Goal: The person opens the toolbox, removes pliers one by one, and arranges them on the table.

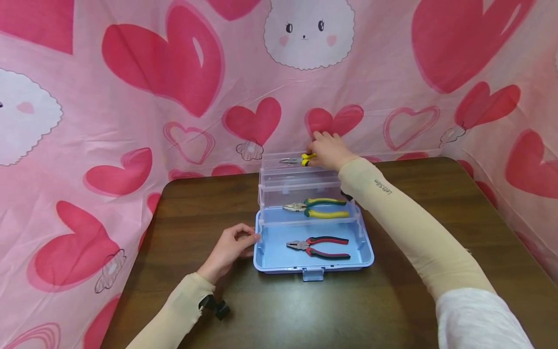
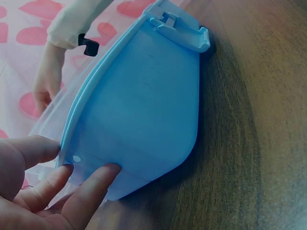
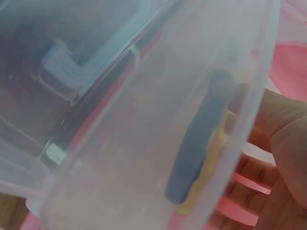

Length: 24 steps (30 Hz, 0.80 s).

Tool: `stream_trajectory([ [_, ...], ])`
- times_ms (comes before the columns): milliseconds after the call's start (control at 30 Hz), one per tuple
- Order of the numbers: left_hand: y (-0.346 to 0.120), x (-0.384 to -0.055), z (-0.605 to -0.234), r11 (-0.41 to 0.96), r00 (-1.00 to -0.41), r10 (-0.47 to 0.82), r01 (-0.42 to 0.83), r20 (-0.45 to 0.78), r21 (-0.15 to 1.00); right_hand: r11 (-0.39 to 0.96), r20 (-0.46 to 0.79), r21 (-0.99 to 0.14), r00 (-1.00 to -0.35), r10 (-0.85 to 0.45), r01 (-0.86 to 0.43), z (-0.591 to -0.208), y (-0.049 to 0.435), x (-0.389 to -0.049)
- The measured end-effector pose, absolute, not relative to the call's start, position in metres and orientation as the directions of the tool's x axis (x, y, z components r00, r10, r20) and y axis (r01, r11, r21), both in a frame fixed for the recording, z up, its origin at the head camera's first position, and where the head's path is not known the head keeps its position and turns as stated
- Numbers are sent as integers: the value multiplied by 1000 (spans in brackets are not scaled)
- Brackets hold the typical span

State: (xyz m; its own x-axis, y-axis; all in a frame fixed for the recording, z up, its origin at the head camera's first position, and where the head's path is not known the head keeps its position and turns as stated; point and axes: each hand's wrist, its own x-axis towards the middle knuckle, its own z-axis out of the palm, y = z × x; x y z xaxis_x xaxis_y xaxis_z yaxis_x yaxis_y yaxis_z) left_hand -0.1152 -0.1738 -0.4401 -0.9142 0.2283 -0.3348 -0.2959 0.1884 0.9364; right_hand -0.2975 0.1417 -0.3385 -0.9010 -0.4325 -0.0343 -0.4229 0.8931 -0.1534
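Observation:
A blue toolbox [image 1: 314,267] with clear hinged trays [image 1: 301,183] stands unfolded on the table. My left hand [image 1: 231,247] holds its left rim, thumb at the edge and fingertips on the outer wall. At the top tray, my right hand [image 1: 330,151] grips the handles of yellow-and-black long-nose pliers [image 1: 298,160], whose nose points left. In the right wrist view, a handle [image 3: 194,148] shows blurred through the plastic. Green-and-yellow combination pliers [image 1: 316,207] lie in the lower clear tray. Red-and-black combination pliers [image 1: 318,247] lie in the blue base.
The toolbox latch [image 1: 313,275] hangs at the front. Dark wooden table [image 1: 196,208] surrounds the box. A pink curtain [image 1: 375,72] with hearts hangs just behind the table's back edge.

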Motion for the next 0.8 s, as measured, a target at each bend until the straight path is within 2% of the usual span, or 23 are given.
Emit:
stream_trajectory([
  [233,-172,-115,-441,190,-917,214,-300,-338,935,881,-4,-23,-882,-472,-472,-338,141,-299],
  [533,-170,-113,-443,175,-915,214,-308,-342,935,871,-15,-9,-870,-492,-492,-337,145,-295],
  [667,-171,-113,-443,168,-916,217,-305,-337,937,858,18,22,-858,-514,-513,-336,149,-293],
  [800,-172,-113,-443,171,-917,215,-304,-336,937,844,71,-3,-842,-535,-536,-335,158,-291],
])
